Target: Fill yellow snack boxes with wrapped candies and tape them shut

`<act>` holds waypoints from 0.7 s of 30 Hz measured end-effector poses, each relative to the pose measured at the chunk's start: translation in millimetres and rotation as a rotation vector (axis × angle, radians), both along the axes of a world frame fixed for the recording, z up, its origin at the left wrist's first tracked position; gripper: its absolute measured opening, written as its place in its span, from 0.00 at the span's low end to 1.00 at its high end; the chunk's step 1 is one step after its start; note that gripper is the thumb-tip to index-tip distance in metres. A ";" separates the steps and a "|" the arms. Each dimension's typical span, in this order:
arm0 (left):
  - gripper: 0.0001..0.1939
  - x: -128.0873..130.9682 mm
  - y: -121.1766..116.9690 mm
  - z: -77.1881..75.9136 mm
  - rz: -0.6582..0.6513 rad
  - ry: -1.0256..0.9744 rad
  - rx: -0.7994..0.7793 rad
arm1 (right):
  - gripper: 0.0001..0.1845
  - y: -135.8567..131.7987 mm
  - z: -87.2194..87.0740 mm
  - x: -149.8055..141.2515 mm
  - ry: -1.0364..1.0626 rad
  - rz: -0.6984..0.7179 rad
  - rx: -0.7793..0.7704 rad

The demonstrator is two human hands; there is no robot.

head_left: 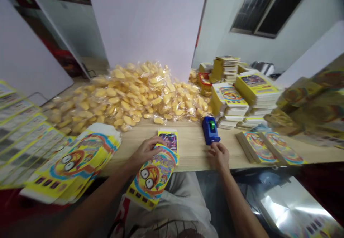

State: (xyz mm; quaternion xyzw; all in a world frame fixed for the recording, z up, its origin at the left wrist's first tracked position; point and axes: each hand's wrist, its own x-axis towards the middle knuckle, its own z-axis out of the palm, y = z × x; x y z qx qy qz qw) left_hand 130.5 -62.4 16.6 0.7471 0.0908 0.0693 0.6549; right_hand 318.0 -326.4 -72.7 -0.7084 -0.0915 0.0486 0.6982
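Glossy yellow bag (pixel 154 179) under left hand (pixel 145 152); right hand (pixel 219 155) by blue dispenser (pixel 211 130).

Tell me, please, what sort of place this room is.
Probably a snack-packing workshop: a large heap of clear plastic bags holding yellow snacks, tall stacks of flat yellow printed cardboard boxes, and a blue plastic tape dispenser on the pale wooden workbench.

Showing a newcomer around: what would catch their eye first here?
A heap of clear bags of yellow snack pieces fills the back of the table. Stacks of yellow cartoon-printed packets rise to its right. A blue device stands by the right hand, while the left hand lies on a packet.
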 end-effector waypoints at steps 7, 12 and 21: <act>0.12 21.0 -3.7 -6.1 -0.269 0.032 0.166 | 0.12 69.0 80.5 -41.1 -0.309 1.138 -0.415; 0.12 15.7 0.6 -4.9 -0.353 -0.043 0.153 | 0.13 93.2 88.5 -49.5 -0.466 1.081 -0.684; 0.14 -13.7 -11.6 24.1 -0.434 -0.304 0.103 | 0.34 92.4 63.7 -84.4 0.504 1.416 -0.009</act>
